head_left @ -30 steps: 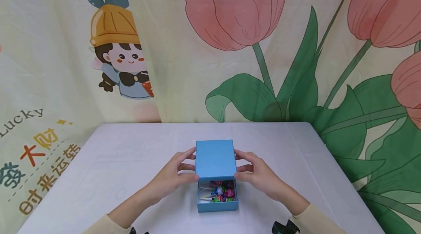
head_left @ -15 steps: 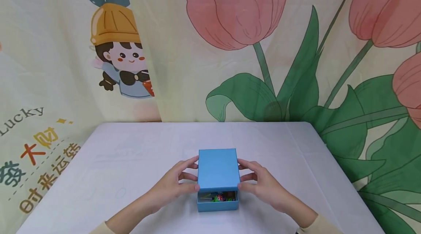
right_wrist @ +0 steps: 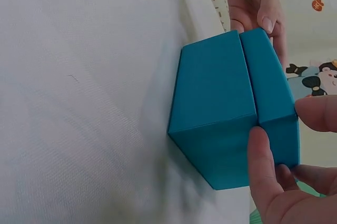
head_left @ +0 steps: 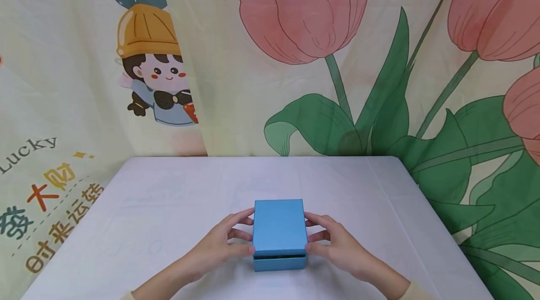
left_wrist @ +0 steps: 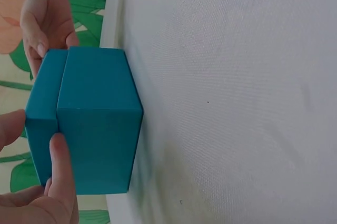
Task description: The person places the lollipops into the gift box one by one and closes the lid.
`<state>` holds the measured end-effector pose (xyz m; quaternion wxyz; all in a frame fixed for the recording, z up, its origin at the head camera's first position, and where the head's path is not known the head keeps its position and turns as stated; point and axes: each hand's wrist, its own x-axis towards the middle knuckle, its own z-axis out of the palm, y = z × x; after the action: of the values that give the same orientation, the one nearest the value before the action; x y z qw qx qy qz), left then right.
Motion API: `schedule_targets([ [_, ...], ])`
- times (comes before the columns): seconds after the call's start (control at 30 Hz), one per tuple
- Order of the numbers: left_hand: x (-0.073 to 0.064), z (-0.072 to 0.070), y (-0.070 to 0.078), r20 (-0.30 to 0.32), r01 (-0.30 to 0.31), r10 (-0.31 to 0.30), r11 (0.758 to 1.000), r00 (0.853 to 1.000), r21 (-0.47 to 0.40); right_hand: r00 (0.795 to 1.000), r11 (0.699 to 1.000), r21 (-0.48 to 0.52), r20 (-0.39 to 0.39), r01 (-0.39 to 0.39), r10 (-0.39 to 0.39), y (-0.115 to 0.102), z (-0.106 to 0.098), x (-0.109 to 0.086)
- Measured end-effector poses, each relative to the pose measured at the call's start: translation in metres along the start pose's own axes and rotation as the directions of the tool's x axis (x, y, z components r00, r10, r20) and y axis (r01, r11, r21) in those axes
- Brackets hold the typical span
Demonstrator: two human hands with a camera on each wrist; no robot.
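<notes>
A blue box lid (head_left: 279, 225) lies over the top of its matching blue box base (head_left: 279, 264), which stands on the table. Along the near side a thin dark gap shows between them, with a trace of green inside; the lid hides the rest of the contents. My left hand (head_left: 223, 241) holds the lid's left side, thumb at the near corner. On the opposite side my right hand (head_left: 341, 243) grips it likewise. In the left wrist view, one fingertip (left_wrist: 59, 142) touches the seam between lid and base; the right wrist view shows a similar fingertip (right_wrist: 258, 134) there.
A white cloth covers the table (head_left: 190, 183). Behind it hangs a printed curtain (head_left: 228, 103) with tulips, a cartoon figure and lettering.
Both hands have brought the lid toward me and down onto the base. The wrapped lollipops seen inside earlier are now covered. The base has stayed in place.
</notes>
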<state>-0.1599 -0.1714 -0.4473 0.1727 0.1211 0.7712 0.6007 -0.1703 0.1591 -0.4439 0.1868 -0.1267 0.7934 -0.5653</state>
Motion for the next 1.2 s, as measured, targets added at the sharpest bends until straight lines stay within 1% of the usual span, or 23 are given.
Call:
schedule_targets([
  [0.27,-0.007,0.001,0.0,0.008,0.017,-0.017,1.0,1.0,-0.002,1.0,1.0,0.009,0.006,-0.014,0.014,0.0,0.002,-0.005],
  [0.47,-0.01,0.001,-0.001,0.018,-0.005,0.006,0.999,1.0,-0.036,1.0,1.0,0.014,0.021,-0.012,0.012,0.003,0.004,-0.007],
  [0.7,-0.009,0.003,-0.004,0.013,0.004,-0.004,0.999,1.0,-0.045,1.0,1.0,0.009,0.026,-0.01,0.009,0.006,0.004,-0.006],
  [0.9,-0.007,0.004,-0.006,0.016,0.031,-0.031,0.998,0.999,-0.05,1.0,1.0,0.005,0.017,-0.022,0.022,0.009,0.005,-0.006],
  [1.1,-0.006,0.005,-0.007,0.02,0.021,-0.021,0.999,1.0,-0.044,1.0,1.0,0.003,0.014,-0.005,0.005,0.012,0.006,-0.006],
  [1.2,-0.006,0.005,-0.008,0.015,0.028,-0.027,0.999,1.0,-0.039,1.0,1.0,0.002,0.021,-0.008,0.008,0.012,0.007,-0.007],
])
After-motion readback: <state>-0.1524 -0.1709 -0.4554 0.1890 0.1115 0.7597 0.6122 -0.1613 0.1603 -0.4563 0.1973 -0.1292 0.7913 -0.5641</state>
